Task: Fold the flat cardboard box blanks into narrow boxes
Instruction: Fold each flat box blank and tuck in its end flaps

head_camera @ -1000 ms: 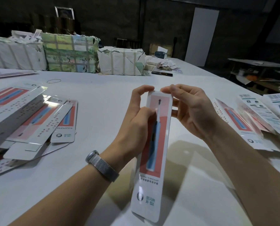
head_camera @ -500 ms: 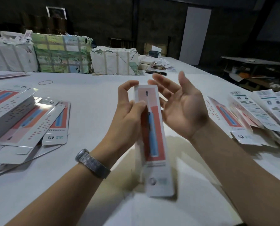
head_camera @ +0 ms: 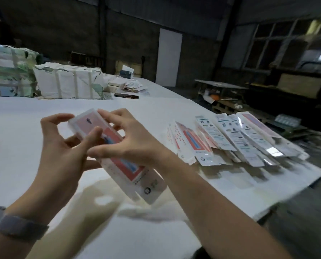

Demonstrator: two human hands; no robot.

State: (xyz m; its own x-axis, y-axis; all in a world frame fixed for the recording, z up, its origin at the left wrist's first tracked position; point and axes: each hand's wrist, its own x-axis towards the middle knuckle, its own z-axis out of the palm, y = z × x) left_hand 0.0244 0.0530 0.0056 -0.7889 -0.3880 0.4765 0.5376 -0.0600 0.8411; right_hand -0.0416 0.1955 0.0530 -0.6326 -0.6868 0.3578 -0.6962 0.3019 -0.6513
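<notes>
Both hands have the box (head_camera: 116, 156) up off the table (head_camera: 156, 116), tilted, left hand (head_camera: 60, 146) pinching its far end, right hand (head_camera: 131, 141) gripping the middle, likely swinging it toward the pile (head_camera: 240, 139) at the right.

I see the box (head_camera: 118, 156) between my hands as white with a salmon-red panel, a blue stripe down it and a small dark round logo near its white lower end. The table (head_camera: 174, 113) is plain white. The blanks (head_camera: 236, 139) at right are white, some with red panels and blue stripes, others with teal and grey print. My watch band (head_camera: 16, 228) is grey. The bundles (head_camera: 68, 83) are white with pale tape bands; one carries green patches.
</notes>
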